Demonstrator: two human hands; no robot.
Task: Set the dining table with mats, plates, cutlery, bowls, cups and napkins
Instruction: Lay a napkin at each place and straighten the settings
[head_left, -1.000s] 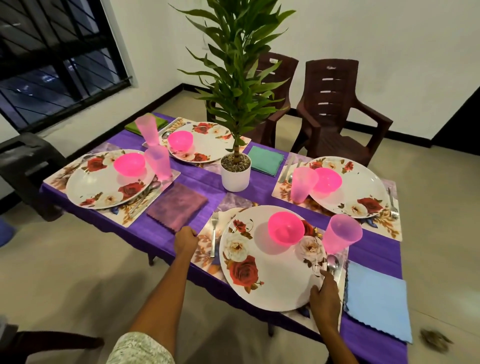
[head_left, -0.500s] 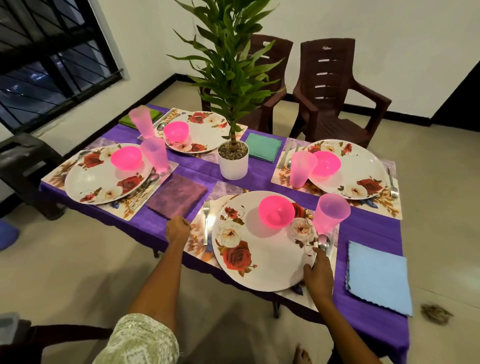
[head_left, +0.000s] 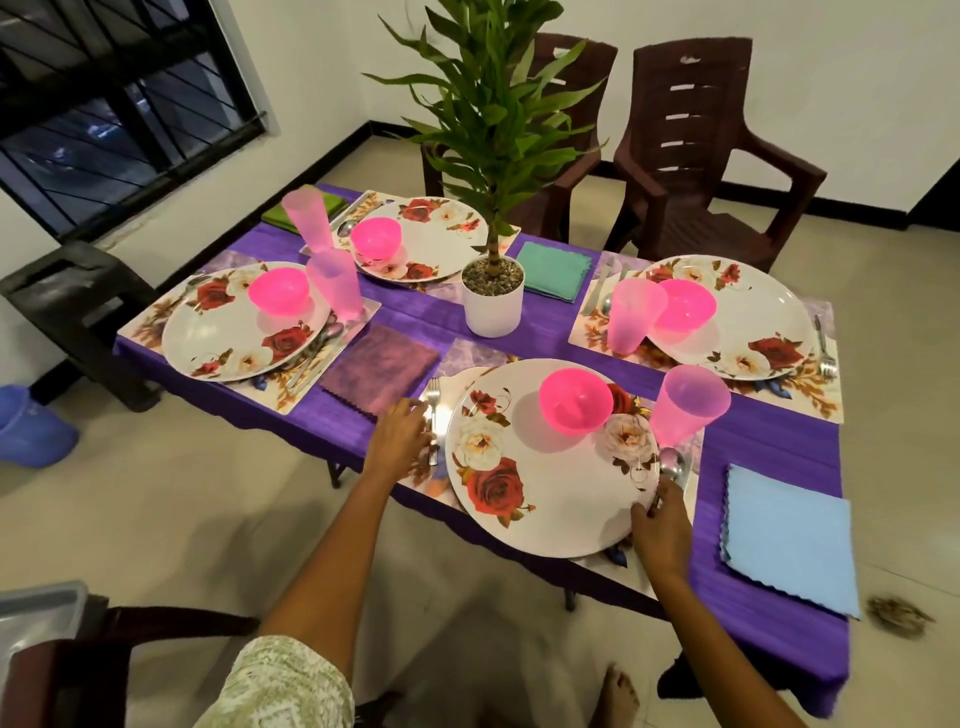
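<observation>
The left hand (head_left: 397, 439) has slid rightward off the bare purple cloth at the near edge and now rests on the fork (head_left: 432, 415) lying on the mat just left of the near plate (head_left: 550, 462), its fingers draped over the handle; whether they pinch it or merely press on it I cannot tell. The right hand (head_left: 661, 530) has stayed where it was, at the plate's near-right rim, fingers curled around the handle of the spoon (head_left: 672, 467) whose bowl lies just beside the pink cup (head_left: 688, 402). The pink bowl (head_left: 575, 399) sits on the far half of the plate, and the light blue napkin (head_left: 789, 540) lies flat on the counter (head_left: 769, 441) to the right of this setting. The other three places, far left, far centre and far right, each show a mat, plate, bowl, cup and cutlery, with napkins beside them, and the potted plant (head_left: 492, 299) stands in the middle. To my eye the table is all but laid, and this looks like a last straightening of the cutlery on either side of the near plate.
</observation>
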